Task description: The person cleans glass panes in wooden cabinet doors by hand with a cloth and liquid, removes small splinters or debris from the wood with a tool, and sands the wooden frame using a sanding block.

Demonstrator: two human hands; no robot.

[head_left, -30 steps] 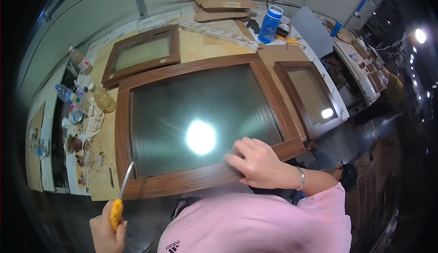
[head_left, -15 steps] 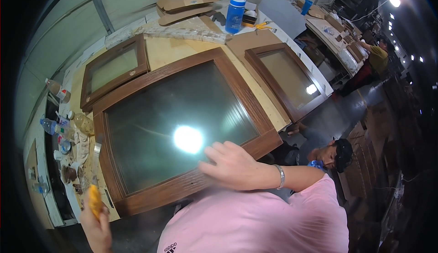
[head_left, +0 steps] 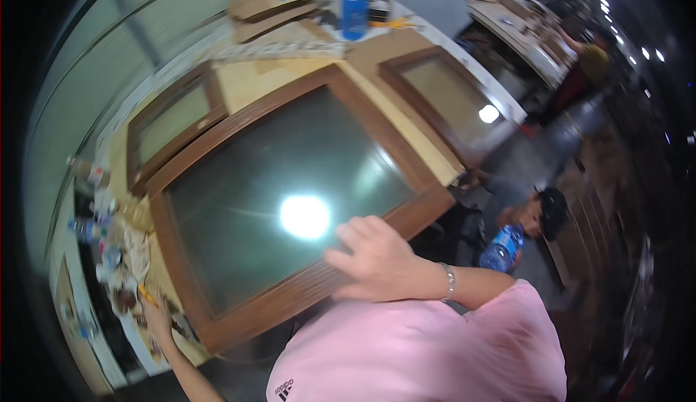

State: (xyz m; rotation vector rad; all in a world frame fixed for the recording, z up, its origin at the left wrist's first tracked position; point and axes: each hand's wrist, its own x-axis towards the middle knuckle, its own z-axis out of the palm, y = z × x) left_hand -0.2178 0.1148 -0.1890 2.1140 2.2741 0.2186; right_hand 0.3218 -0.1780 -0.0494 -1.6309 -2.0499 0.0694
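My left hand [head_left: 156, 318] is at the table's left end, its fingers closed round a slim yellow-handled tool [head_left: 148, 295] among the small items there. Blur hides the tool's tip. A large brown wooden frame with a dark glass pane [head_left: 254, 163] lies flat in front of me. Over its near rail, my right hand [head_left: 377, 260] has its fingers loosely bent and apart, with nothing visible in them. Whether its palm touches the wood cannot be made out.
Smaller glazed frames lie behind left [head_left: 174, 115] and at right [head_left: 442, 101]. Several bottles [head_left: 134, 215] crowd the left edge. A blue bottle [head_left: 354, 14] and folded cardboard [head_left: 275, 3] stand at the back. At right, a person in a dark cap [head_left: 552, 213] has a blue water bottle [head_left: 500, 248].
My left hand has moved up and away from me with the yellow-handled tool, to the cluttered left end. My right hand stays near the front rail. The view has shifted; the other person's bottle shows more.
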